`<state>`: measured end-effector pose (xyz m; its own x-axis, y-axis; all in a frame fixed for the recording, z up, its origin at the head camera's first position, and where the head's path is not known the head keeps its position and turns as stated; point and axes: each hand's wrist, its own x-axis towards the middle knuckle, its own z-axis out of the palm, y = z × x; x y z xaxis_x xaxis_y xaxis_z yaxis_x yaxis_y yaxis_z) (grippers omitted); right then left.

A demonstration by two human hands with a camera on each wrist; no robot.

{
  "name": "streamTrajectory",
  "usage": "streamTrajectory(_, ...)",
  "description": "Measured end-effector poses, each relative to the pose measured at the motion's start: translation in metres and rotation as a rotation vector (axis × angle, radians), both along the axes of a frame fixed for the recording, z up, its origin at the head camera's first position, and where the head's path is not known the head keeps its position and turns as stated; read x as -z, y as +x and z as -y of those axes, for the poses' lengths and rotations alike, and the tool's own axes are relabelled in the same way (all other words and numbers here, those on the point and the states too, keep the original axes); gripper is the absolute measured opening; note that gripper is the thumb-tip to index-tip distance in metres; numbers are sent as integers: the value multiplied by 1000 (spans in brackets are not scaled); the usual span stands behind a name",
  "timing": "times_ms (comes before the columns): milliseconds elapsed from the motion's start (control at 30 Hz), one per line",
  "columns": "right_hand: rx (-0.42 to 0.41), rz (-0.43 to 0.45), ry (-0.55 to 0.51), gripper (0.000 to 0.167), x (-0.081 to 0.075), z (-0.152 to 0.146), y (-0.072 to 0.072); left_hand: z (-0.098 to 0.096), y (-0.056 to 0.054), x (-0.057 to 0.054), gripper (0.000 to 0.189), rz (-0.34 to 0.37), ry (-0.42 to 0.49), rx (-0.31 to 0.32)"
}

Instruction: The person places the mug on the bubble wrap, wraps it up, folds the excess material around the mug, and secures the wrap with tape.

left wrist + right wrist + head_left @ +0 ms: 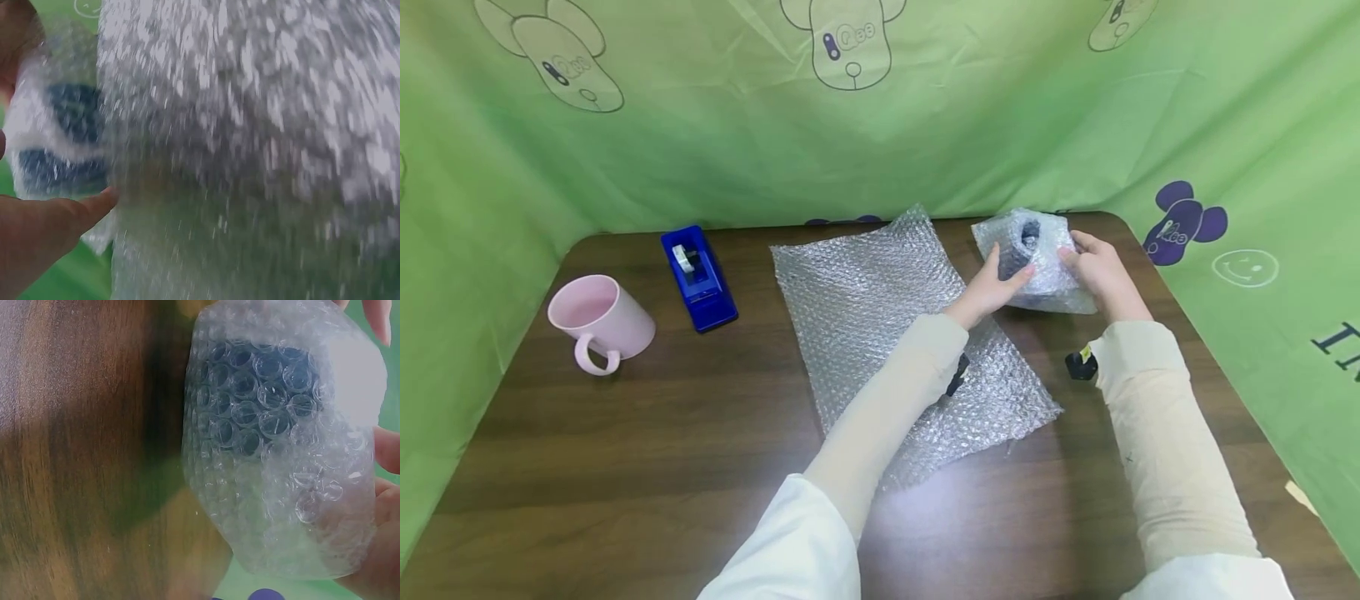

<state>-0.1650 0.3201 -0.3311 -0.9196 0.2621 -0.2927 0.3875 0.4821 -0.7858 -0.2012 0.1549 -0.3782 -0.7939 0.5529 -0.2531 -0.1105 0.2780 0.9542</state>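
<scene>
A bundle of bubble wrap [1045,271] with something dark blue inside is at the table's back right. My right hand [1103,268] grips its right side, thumb on the near face. At the left side of the bundle, my left hand [992,287] has its thumb and forefinger spread and fairly straight, by the wrap. Bubbles over the blue patch [262,394] show up close in the right wrist view. A loose sheet of bubble wrap [865,308] lies flat under my left forearm and fills much of the left wrist view, blurred.
On the left stands a pink mug [617,321], handle toward me. A blue tape dispenser [703,287] lies behind it to the right. Green printed cloth [715,150] hangs behind and beside the brown wooden table [647,483].
</scene>
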Motion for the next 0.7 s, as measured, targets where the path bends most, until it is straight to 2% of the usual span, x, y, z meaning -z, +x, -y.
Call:
streamTrajectory(167,-5,22,46,66,-3,-2,0,18,-12,-9,80,-13,-55,8)
streamTrajectory(400,23,-56,91,67,-5,-1,7,54,-36,-22,73,-145,-222,65)
streamTrajectory(467,61,-102,112,64,-6,2,11,66,-44,-23,70,-180,-266,63)
streamTrajectory(567,151,-208,124,58,-7,8,20,87,-56,-24,64,-225,-328,24)
streamTrajectory(700,280,-404,63,36,-5,21,32,115,-72,-25,55,-321,-441,-39)
